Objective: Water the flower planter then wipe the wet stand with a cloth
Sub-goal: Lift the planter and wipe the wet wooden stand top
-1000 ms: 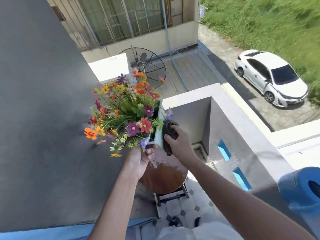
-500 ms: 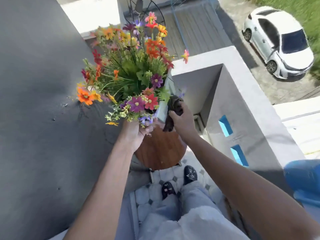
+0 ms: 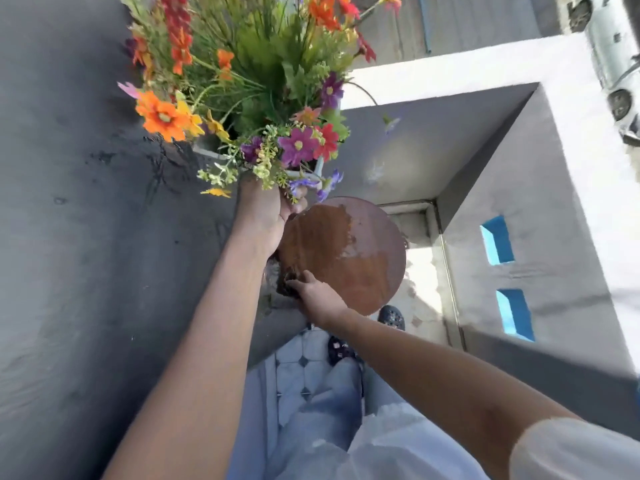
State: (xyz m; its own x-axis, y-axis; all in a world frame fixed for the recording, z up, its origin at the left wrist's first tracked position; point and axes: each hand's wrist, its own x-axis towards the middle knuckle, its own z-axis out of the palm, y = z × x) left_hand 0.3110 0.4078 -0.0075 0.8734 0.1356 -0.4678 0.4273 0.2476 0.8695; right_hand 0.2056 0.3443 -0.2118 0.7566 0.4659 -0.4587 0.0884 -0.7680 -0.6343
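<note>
As I look down past my light trousers [image 3: 325,420] and dark shoes [image 3: 391,316] on the tiled floor [image 3: 298,355], my right hand [image 3: 320,299] is the nearer of the two. It lies palm down on the near left edge of the round brown stand [image 3: 367,268], fingers closed over a dark cloth [image 3: 286,284]. The cloth is bunched under my fingertips and pressed flat against the stand top; only its left portion shows beyond the hand.

The stand top shows a darker wet patch across its left and centre and a paler glare area along the far right rim. The cloth sits at the near edge of the wet patch.

Farther away, my left hand [image 3: 265,216] is raised above the far left rim of the stand. It grips the lower end of the flower planter [image 3: 207,147] from beneath, fingers wrapped around it. The planter is clear of the stand, held above it and to the left, close to the dark grey wall [image 3: 69,237]. Its orange, purple and red flowers [image 3: 242,81] spread upward and away from the grip and hide most of the pale container.

Beyond the stand stands a grey parapet [image 3: 554,188] with two blue openings. A white car [image 3: 620,64] is parked below, at the far right.
</note>
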